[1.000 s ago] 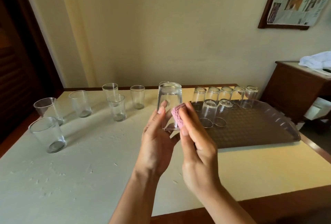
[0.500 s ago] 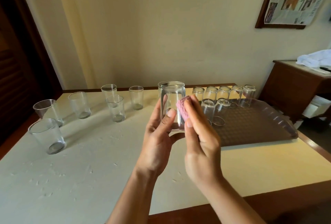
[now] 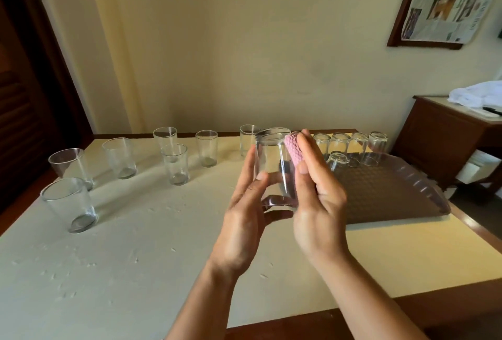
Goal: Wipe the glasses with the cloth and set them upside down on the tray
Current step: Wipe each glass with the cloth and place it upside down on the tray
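Head view: left hand (image 3: 245,220) holds smooth clear glass (image 3: 274,168); right hand (image 3: 317,203) presses knobbly pink cloth (image 3: 293,149) against it.

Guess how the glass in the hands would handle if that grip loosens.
The glass looks smooth and clear, so probably slippery and breakable. The left hand holds it with fingertips only; the right hand presses the cloth against its side. Round walls: likely rolls if laid sideways.

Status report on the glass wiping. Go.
Left hand grips glass, held off the table. Right hand presses pink cloth against its side. Tray on the right, near part bare. Nothing in the way.
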The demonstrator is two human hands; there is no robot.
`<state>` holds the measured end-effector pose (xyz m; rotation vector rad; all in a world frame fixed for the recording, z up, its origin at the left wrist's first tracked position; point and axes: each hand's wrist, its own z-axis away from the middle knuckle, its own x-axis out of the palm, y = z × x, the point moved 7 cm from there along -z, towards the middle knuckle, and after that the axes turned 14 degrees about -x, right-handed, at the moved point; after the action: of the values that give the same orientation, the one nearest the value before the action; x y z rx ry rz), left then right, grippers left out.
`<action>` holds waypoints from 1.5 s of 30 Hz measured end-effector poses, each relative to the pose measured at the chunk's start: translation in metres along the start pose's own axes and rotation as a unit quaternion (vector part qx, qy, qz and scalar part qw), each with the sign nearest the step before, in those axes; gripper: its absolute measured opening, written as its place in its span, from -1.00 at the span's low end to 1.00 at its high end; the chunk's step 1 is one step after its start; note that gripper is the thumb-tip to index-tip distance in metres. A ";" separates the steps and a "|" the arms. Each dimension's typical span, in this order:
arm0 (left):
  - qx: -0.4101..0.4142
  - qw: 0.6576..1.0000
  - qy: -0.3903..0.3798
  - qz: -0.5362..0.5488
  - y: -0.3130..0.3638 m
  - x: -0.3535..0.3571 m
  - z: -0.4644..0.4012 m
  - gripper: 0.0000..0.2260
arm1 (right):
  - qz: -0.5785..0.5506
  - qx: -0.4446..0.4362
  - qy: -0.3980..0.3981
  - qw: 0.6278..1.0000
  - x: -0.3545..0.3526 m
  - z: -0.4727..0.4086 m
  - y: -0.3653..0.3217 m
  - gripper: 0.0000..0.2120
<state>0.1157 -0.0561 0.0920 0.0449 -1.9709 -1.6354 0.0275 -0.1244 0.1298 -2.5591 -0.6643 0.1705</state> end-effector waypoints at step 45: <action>-0.033 0.999 0.006 -0.018 -0.003 -0.010 0.001 -0.52 | -0.062 0.014 -0.021 0.998 0.008 0.008 -0.001 -0.62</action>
<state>0.1227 -0.0526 0.0857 0.0651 -1.9161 -1.7193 0.0323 -0.1159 0.1235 -2.4841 -0.8290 0.1920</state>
